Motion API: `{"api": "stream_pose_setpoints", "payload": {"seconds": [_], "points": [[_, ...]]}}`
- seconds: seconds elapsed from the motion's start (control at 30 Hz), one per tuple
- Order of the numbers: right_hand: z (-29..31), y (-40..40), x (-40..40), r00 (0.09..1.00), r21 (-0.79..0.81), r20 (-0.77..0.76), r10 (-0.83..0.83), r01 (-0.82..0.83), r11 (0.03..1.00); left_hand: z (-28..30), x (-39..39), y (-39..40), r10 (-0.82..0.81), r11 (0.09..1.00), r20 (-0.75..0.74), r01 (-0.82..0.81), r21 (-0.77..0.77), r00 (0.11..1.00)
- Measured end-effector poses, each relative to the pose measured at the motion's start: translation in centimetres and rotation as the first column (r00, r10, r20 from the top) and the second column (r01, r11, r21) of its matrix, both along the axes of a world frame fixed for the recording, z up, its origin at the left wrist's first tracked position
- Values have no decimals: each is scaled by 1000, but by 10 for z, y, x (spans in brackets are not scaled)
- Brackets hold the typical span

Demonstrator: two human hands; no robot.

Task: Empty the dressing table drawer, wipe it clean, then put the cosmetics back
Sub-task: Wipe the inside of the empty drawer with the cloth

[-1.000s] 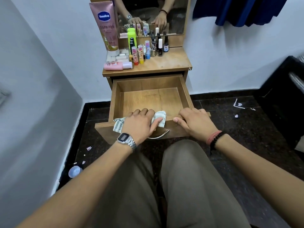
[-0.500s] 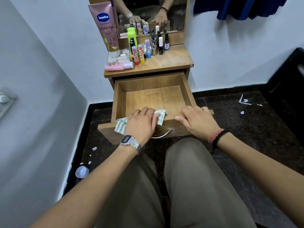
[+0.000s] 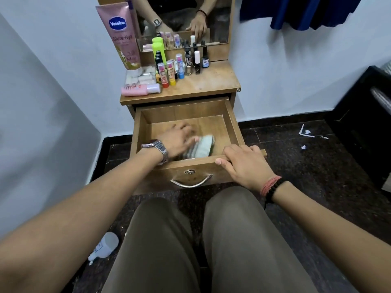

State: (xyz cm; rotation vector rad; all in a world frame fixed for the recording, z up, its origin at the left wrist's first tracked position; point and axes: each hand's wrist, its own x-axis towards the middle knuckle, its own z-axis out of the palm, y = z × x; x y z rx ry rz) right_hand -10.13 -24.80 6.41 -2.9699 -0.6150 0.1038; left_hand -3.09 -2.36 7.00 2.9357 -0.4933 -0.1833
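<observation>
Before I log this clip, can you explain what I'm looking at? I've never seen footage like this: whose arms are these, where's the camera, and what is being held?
There is no machine here. A person wears a wide-angle camera on the head, so you look down along their own arms and knees. The left hand, the one with the watch, is inside the open drawer with a cloth on the drawer's floor; it is blurred, so the exact grip is unclear. The right hand holds the drawer's front edge. The cosmetics stand on the tabletop above, under a mirror that reflects the hands.
</observation>
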Motion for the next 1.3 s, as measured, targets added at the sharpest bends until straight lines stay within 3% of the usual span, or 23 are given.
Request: {"api": "stream_pose_setpoints", "payload": {"seconds": [0.07,0.17,0.27,0.4,0.6,0.8,0.87,1.13,1.3], "points": [[4,2,-2,1000,5,-3,4,-4,1000,-22,8,-2,-9,996,-202,27,84,979],[13,4,6,993,70,-121,12,-3,998,-39,25,-2,22,973,-337,57,222,941],[19,7,28,966,98,-258,34,-8,995,-42,40,-4,18,960,-333,77,269,943],[13,17,72,985,-12,-165,-50,49,999,-45,56,6,56,972,-309,18,232,950],[-8,23,102,938,-13,-269,-220,225,974,-56,54,11,166,960,-297,-85,267,940],[-11,19,102,934,33,-292,-204,223,974,-51,32,-48,-143,932,-315,234,275,938],[-10,19,102,936,45,-290,-202,225,973,-50,39,-44,-178,918,-319,274,286,931],[-9,20,102,937,71,-293,-192,221,973,-45,61,-7,163,939,-319,-48,339,934],[-15,19,105,934,55,-299,-197,223,973,-45,35,-71,-81,911,-346,210,354,935]]}}
